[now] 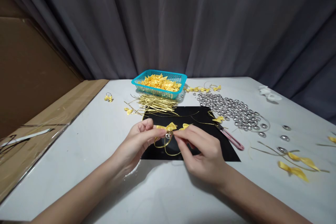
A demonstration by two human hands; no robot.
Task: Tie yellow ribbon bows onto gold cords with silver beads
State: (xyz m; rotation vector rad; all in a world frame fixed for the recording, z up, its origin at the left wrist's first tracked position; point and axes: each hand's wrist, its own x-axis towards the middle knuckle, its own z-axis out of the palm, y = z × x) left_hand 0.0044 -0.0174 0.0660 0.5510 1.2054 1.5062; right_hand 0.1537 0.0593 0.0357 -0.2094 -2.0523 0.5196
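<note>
My left hand (143, 134) pinches a yellow ribbon bow (171, 126) together with a small silver bell-like piece (168, 134) just below it. Close by on the right, my right hand (201, 147) has its thumb and forefinger closed on a thin gold cord (172, 154), which loops down beneath the bow. Another yellow bow (184, 126) shows behind the right fingers. Both hands are held above a black mat (210, 150). The exact grip on the cord is partly hidden by the fingertips.
Yellow bows fill a turquoise basket (136, 81) at the back. Before it lies a pile of gold cords (157, 103). Silver beads (231, 108) spread to the right, near pink-handled snips (232, 138). Loose bows (292, 170) lie front right; cardboard (52, 126) borders the left.
</note>
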